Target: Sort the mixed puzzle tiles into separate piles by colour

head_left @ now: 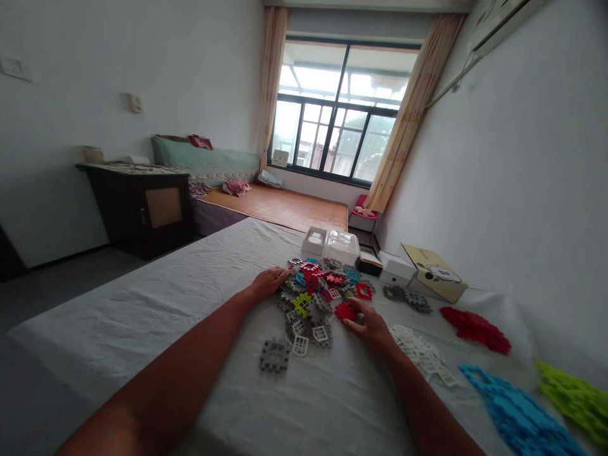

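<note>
A mixed pile of plastic interlocking building pieces (311, 294) in grey, red, blue and lime lies on the cloth-covered table. Against its left edge rests my left hand (269, 283), open, with its fingertips touching the pieces. My right hand (369, 326) is at the pile's right side, thumb and fingers closed on a red building piece (344, 311). Something greyish shows between those fingers, too small to name. A grey square piece (274, 355) lies nearer to me, and a white window-shaped piece (300, 346) is beside it.
Sorted heaps lie on the right: white window pieces (422, 354), red pieces (476, 328), blue pieces (520, 408), lime pieces (577, 396) and grey pieces (407, 297). Behind the pile stand a clear plastic container (342, 246), a white box (397, 269) and a yellow box (434, 272).
</note>
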Motion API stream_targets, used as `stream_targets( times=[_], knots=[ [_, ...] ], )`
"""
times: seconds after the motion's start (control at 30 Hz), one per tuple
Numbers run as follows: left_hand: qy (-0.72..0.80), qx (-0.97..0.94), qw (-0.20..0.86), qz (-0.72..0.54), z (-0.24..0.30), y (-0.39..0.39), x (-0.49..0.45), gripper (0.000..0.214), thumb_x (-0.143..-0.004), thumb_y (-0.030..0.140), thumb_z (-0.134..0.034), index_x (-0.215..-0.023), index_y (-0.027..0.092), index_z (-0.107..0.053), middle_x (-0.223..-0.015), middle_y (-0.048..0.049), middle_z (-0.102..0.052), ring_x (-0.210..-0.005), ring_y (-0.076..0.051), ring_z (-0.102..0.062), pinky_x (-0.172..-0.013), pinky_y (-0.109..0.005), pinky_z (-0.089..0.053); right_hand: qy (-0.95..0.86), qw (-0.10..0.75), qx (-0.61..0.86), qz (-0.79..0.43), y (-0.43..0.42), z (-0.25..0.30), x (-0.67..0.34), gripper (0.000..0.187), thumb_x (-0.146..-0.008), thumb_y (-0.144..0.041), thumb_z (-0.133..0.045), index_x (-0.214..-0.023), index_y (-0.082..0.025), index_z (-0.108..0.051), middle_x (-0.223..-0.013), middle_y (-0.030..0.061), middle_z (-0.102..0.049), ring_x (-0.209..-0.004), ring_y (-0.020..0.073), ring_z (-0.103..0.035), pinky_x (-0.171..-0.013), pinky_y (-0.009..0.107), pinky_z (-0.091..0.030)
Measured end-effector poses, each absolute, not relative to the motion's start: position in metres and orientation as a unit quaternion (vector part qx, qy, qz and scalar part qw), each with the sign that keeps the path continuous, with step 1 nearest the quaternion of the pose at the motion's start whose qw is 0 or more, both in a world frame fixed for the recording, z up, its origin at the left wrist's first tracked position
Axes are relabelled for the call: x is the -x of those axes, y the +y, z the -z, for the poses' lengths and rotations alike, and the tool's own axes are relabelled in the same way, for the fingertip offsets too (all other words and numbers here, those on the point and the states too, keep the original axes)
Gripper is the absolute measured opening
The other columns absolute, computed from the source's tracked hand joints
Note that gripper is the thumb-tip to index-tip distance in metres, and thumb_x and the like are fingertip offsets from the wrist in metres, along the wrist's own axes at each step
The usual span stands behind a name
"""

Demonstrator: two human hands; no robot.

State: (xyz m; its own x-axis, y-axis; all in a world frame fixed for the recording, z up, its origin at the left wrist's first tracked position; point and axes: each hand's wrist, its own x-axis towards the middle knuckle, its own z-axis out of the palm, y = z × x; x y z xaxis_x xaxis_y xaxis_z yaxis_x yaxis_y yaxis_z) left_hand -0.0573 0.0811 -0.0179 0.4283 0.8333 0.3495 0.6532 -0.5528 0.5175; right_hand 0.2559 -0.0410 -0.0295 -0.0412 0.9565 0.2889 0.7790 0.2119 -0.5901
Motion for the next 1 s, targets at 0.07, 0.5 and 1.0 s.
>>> stream_targets(
  times=[0.07, 0.5, 1.0],
  knots=[
    [0.442, -0.833, 0.156, -0.295, 0.017, 0.081, 0.057, 0.052, -0.091, 0.05, -0.025, -0.097, 0.02, -0.066, -0.101, -0.0068, -0.068, -0.095, -0.02, -0.06, -0.084, -0.027, -0.044, -0.711, 0.318, 0.613, -0.135, -0.042, 0.027, -0.256, 0.053, -0.071, -0.038, -0.063, -0.119, -0.018, -0.057, -0.108, 0.0099, -0.066, -0.098, 0.0249, -0.061, -0.089, 0.04, -0.046],
    [0.442, -0.843, 0.149, -0.269, 0.021, 0.094, 0.06, 0.055, -0.089, 0.054, -0.023, -0.104, 0.021, -0.065, -0.108, -0.004, -0.067, -0.101, -0.02, -0.06, -0.088, -0.026, -0.043, -0.694, 0.26, 0.671, 0.027, -0.061, -0.03, -0.287, 0.045, -0.074, -0.037, -0.06, -0.116, -0.021, -0.061, -0.098, 0.006, -0.07, -0.085, 0.0198, -0.063, -0.077, 0.03, -0.047],
    [0.455, -0.838, 0.132, -0.271, 0.02, 0.09, 0.055, 0.054, -0.09, 0.053, -0.023, -0.101, 0.021, -0.065, -0.105, -0.0061, -0.067, -0.099, -0.021, -0.06, -0.084, -0.028, -0.044, -0.513, 0.232, 0.821, 0.089, -0.05, -0.041, -0.452, 0.037, -0.086, -0.036, -0.04, -0.103, -0.016, -0.065, -0.104, 0.0173, -0.068, -0.093, 0.0243, -0.064, -0.079, 0.034, -0.046]
  ],
)
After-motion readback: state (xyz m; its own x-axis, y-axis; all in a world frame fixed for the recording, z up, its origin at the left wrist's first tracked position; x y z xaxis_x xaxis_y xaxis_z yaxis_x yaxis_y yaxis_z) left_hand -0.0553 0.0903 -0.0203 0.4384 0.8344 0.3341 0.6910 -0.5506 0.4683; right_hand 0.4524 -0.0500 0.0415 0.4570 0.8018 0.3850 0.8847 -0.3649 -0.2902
